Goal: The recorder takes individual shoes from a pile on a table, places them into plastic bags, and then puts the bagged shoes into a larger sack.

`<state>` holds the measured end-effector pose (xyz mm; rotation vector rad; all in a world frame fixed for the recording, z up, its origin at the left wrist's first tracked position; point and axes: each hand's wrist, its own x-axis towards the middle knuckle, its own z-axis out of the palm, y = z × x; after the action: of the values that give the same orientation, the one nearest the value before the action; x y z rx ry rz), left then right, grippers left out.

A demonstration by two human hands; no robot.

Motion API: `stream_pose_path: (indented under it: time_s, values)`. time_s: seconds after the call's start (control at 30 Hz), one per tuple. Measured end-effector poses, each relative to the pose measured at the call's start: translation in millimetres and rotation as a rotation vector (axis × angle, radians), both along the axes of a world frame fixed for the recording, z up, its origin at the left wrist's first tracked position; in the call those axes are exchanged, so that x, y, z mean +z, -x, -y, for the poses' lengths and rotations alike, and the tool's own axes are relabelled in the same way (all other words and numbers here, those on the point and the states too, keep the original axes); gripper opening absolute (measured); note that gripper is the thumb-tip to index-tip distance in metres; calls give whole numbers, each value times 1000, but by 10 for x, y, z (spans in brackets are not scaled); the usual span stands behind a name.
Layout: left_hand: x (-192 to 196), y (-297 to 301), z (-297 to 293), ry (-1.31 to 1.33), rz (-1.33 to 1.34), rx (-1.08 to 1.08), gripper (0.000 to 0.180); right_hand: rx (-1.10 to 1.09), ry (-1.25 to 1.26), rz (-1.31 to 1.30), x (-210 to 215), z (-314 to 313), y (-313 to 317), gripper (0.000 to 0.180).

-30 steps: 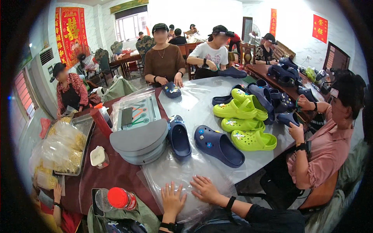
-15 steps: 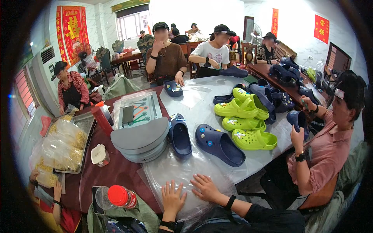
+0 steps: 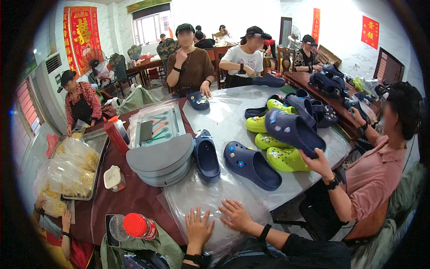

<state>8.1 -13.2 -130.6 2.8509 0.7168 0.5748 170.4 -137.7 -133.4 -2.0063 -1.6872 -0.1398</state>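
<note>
Both my hands lie flat on a stack of clear plastic sheets [image 3: 210, 190] at the table's near edge. My left hand [image 3: 199, 227] has its fingers spread and holds nothing. Beside it my right hand [image 3: 236, 216] also rests with fingers stretched out and nothing in them. Just beyond the sheets are two navy clogs with small charms, a narrower-looking clog [image 3: 207, 154] and a larger clog [image 3: 253, 166] to its right. At the right a co-worker in a pink shirt holds up another navy clog [image 3: 298, 130] over several lime-green clogs [image 3: 286, 160].
Left of the sheets are stacked grey half-round pieces [image 3: 160, 154], a white tub [image 3: 114, 178] and a red-lidded jar [image 3: 139, 225]. A metal tray [image 3: 106, 140] with bags of small yellow pieces stands farther left. Co-workers sit across the table.
The co-worker at the right has moved the navy clog left and laid it out above the green clogs. My hands have stayed in place.
</note>
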Motion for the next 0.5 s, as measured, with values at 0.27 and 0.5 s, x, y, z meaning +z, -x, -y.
stream_pose_path:
  time_s: [0.27,0.5]
  values:
    - [42,-1,25,15,11,-2,46,-2,-10,-27,-5,4,0,45]
    - [35,-7,14,35,6,2,47,5,11,-33,20,2,-8,45]
